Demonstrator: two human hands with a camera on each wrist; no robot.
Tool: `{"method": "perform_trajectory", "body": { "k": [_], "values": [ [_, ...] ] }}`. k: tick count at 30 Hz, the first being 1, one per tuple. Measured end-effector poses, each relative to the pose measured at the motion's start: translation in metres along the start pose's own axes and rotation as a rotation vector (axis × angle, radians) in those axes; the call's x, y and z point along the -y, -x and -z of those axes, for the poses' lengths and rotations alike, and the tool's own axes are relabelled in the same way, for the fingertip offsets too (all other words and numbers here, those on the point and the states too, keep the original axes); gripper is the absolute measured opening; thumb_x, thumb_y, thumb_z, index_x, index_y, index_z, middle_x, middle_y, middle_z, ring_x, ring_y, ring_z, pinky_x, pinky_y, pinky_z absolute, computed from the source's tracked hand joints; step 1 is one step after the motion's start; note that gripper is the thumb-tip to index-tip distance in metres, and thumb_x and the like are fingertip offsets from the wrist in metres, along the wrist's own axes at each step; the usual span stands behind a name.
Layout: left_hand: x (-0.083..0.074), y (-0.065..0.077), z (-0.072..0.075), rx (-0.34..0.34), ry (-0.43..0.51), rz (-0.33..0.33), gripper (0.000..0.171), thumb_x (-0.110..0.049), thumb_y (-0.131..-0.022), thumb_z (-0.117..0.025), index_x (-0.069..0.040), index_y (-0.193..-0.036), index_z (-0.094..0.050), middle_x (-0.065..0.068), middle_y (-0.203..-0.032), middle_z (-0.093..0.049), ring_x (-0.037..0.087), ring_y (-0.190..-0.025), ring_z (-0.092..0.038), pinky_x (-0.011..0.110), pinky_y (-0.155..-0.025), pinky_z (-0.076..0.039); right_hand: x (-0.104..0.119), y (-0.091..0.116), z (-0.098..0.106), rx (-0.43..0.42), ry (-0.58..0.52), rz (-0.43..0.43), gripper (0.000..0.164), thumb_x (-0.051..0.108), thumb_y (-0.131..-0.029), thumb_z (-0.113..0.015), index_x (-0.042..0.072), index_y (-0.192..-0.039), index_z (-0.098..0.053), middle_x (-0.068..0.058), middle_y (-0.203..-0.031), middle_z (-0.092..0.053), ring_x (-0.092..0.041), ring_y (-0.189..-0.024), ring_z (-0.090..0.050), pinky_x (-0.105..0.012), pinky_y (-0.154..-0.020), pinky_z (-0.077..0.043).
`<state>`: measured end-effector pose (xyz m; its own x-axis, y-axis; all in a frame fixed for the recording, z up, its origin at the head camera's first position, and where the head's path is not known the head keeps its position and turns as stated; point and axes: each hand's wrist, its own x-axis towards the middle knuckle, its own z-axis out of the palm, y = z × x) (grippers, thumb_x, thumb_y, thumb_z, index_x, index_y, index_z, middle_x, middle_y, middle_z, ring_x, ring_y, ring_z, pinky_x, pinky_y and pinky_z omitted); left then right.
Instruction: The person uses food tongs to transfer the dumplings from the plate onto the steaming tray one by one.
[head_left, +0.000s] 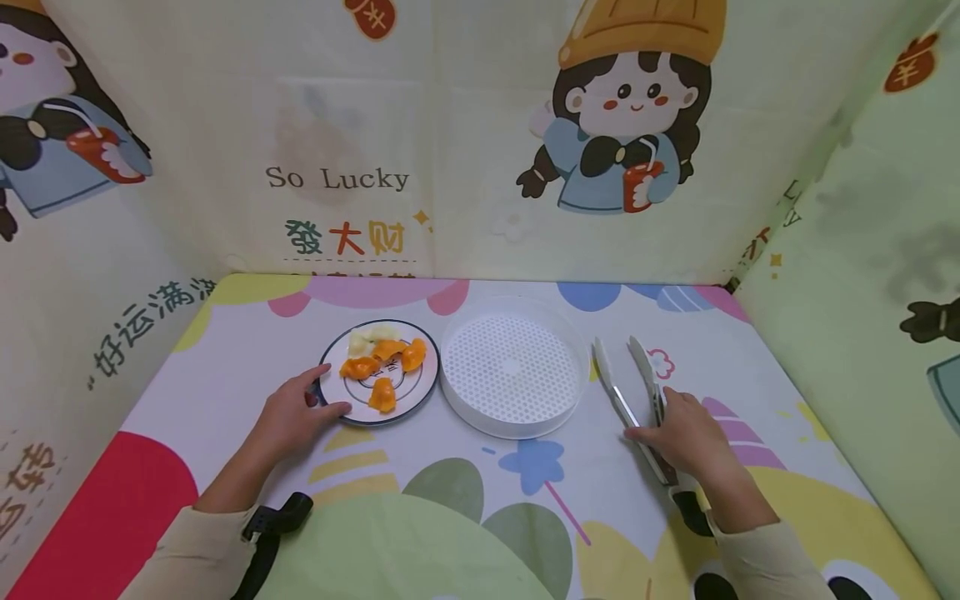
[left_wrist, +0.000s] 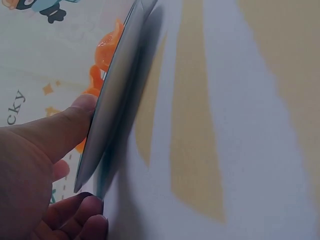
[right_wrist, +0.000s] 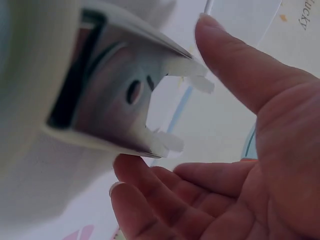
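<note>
In the head view, my left hand holds the near left rim of a white dark-rimmed plate. Its thumb lies over the rim and the fingertips sit low at the edge in the left wrist view. Glossy orange pieces and pale yellowish pieces lie on the plate. My right hand straddles metal tongs, whose arms are spread and point away from me. The right wrist view shows the thumb extended on one side and the half-bent fingers right at the other arm.
A round white tray with a perforated bottom stands between plate and tongs, close beside the plate. A printed cloth covers the table. Cartoon-printed sheets hang along the back and both sides. A black strap circles the left wrist.
</note>
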<state>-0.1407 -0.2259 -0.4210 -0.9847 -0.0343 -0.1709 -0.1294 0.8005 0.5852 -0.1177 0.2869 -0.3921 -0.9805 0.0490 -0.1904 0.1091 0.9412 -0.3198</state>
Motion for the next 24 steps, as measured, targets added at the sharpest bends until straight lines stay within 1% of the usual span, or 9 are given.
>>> {"method": "perform_trajectory", "body": {
  "k": [5,10,14,18,21,24],
  "values": [
    [0.0002,-0.0011,-0.0004,0.001,-0.004,0.000,0.087,-0.039,-0.085,-0.079,0.001,-0.151,-0.038,0.021,-0.099,-0.053,0.034,-0.090,-0.048,0.039,-0.071,-0.041,-0.0006,-0.0014,-0.0005,0.022,-0.004,-0.001,0.082,0.034,-0.077,-0.086,-0.020,-0.123,-0.045,-0.026,-0.098,-0.054,-0.037,-0.087,-0.051,-0.046,-0.072,-0.047],
    [0.0016,-0.0022,-0.0019,0.004,-0.004,0.009,0.088,-0.040,-0.086,-0.079,0.001,-0.151,-0.037,0.021,-0.100,-0.052,0.034,-0.091,-0.047,0.040,-0.072,-0.042,-0.0011,-0.0023,-0.0014,0.029,-0.028,-0.009,0.073,0.032,-0.078,-0.086,-0.017,-0.116,-0.047,-0.020,-0.090,-0.053,-0.033,-0.080,-0.053,-0.040,-0.065,-0.047],
    [0.0031,-0.0034,-0.0034,0.007,-0.003,0.019,0.088,-0.040,-0.086,-0.079,0.001,-0.152,-0.037,0.021,-0.100,-0.052,0.034,-0.091,-0.047,0.040,-0.072,-0.042,-0.0008,-0.0009,-0.0003,0.028,-0.060,-0.012,0.068,0.030,-0.080,-0.084,-0.016,-0.114,-0.048,-0.018,-0.087,-0.053,-0.030,-0.076,-0.054,-0.037,-0.060,-0.048],
    [0.0041,-0.0042,-0.0048,0.008,0.000,0.034,0.089,-0.039,-0.085,-0.079,0.000,-0.152,-0.037,0.021,-0.100,-0.052,0.034,-0.092,-0.047,0.040,-0.072,-0.043,-0.0003,0.0014,0.0005,0.025,-0.082,-0.002,0.066,0.030,-0.080,-0.082,-0.016,-0.114,-0.049,-0.017,-0.086,-0.054,-0.028,-0.074,-0.054,-0.035,-0.057,-0.049],
    [0.0044,-0.0049,-0.0051,0.006,0.001,0.041,0.089,-0.039,-0.085,-0.080,-0.001,-0.152,-0.037,0.020,-0.100,-0.051,0.034,-0.092,-0.047,0.038,-0.071,-0.043,-0.0002,0.0029,0.0005,0.018,-0.095,0.010,0.065,0.031,-0.081,-0.081,-0.015,-0.116,-0.050,-0.016,-0.087,-0.054,-0.028,-0.075,-0.054,-0.035,-0.057,-0.049],
    [0.0043,-0.0051,-0.0050,0.005,-0.001,0.038,0.088,-0.039,-0.085,-0.080,-0.001,-0.152,-0.037,0.021,-0.100,-0.051,0.034,-0.092,-0.047,0.038,-0.071,-0.043,-0.0008,0.0035,0.0004,-0.014,-0.112,0.036,0.062,0.031,-0.083,-0.079,-0.013,-0.117,-0.051,-0.016,-0.089,-0.056,-0.028,-0.077,-0.054,-0.035,-0.059,-0.048]
  ]
}}
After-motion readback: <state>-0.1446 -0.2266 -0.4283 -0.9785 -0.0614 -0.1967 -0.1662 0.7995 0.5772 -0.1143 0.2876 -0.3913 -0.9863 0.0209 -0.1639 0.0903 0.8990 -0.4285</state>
